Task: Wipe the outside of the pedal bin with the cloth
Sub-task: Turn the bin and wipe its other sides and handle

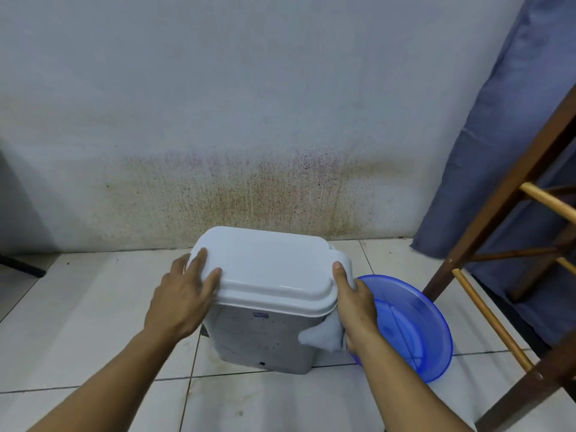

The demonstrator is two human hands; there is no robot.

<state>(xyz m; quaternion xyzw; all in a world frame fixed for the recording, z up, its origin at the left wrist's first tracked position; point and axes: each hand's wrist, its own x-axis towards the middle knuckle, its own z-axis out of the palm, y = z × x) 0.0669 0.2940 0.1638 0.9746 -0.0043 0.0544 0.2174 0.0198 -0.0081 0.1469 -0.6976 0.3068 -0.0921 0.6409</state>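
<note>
Pedal bin stands upright on the tiled floor, centre of view, just in front of the stained wall. White lid is down. The bin's long axis runs left to right across the view, with the broad speckled grey face towards the person.

Cloth is bunched against the bin's right near corner, below the lid rim, with a white fold sticking out onto the front face. Right hand presses it there, thumb straight up against the lid's corner. Its fingers are hidden round the side, so I cannot tell whether they curl on the cloth.

Left hand lies flat on the lid's left near corner, fingers spread and straight, holding nothing - likely steadying the bin.

Key relation: the cloth sits at the right end and the unwiped-looking front face stretches leftwards from it, so the right hand is the nearer one for a sweep along that face.

Blue basin sits on the floor just beside the bin's right side, behind the right hand - it probably crowds any wipe down that side. Further right is a wooden frame with pale rungs, and behind it a blue curtain. Pedal not in view.
</note>
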